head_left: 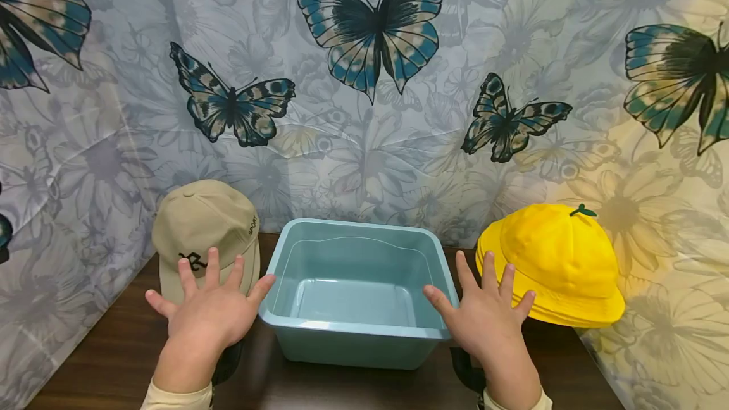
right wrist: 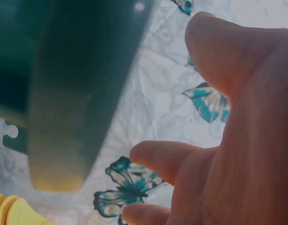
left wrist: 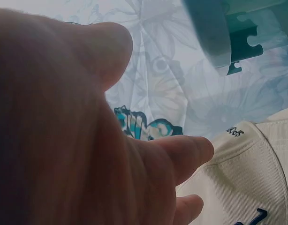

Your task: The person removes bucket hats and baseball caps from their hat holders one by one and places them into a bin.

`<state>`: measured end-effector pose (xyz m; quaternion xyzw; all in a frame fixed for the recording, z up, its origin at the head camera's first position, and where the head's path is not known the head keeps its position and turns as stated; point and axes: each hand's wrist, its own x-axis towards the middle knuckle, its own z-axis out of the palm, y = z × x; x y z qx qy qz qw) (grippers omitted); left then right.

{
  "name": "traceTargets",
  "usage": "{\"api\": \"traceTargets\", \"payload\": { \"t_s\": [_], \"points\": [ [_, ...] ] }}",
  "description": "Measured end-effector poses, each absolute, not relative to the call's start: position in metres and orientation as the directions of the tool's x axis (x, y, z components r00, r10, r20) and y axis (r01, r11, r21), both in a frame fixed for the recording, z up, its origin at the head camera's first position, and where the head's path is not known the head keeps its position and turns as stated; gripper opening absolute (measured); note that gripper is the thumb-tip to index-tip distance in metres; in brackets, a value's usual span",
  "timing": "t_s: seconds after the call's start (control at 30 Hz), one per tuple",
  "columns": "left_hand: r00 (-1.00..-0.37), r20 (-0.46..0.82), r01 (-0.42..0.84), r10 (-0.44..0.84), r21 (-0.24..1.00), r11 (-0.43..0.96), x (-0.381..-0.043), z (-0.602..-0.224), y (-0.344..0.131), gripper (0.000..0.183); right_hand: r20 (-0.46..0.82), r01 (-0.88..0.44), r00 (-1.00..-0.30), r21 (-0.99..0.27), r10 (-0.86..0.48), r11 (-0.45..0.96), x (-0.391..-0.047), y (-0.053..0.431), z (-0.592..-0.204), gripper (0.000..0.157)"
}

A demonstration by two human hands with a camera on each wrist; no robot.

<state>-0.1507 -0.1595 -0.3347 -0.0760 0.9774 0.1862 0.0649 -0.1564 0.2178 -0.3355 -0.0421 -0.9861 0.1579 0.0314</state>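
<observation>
Left hand (head_left: 207, 315): fingers spread, palm down, in front of the beige cap (head_left: 202, 214), fingertips overlapping its brim in the head view; can't tell if touching. Right hand (head_left: 490, 318): also spread, just left of and nearer than the yellow hat (head_left: 555, 258), little finger overlapping its brim; contact unclear. Light-blue bin (head_left: 359, 348) sits upright between both hands, thumbs near its side rims. Cap, bin and hat in a row on dark tabletop (head_left: 97, 347), butterfly-print cloth (head_left: 364, 163) behind.
</observation>
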Motion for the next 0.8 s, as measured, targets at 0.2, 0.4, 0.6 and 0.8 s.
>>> {"api": "traceTargets", "payload": {
  "t_s": [0.2, 0.4, 0.6, 0.8],
  "points": [
    [-0.982, -0.148, -0.163, -0.118, 0.349, 0.923, -0.150, -0.335, -0.160, 0.104, 0.105, -0.001, -0.994, -0.356, 0.039, 0.935, -0.156, 0.223, -0.330, 0.103],
    [-0.980, -0.157, -0.171, -0.122, 0.353, 0.920, -0.151, -0.336, -0.163, 0.104, 0.165, -0.154, -0.983, -0.545, -0.075, 0.824, -0.155, 0.234, -0.328, 0.090],
    [-0.981, -0.155, -0.167, -0.119, 0.353, 0.921, -0.152, -0.337, -0.165, 0.104, 0.196, -0.243, -0.970, -0.697, -0.147, 0.675, -0.154, 0.238, -0.338, 0.083],
    [-0.978, -0.172, -0.174, -0.118, 0.358, 0.917, -0.153, -0.338, -0.168, 0.108, 0.210, -0.261, -0.965, -0.739, -0.155, 0.621, -0.154, 0.240, -0.357, 0.080]
  ]
}}
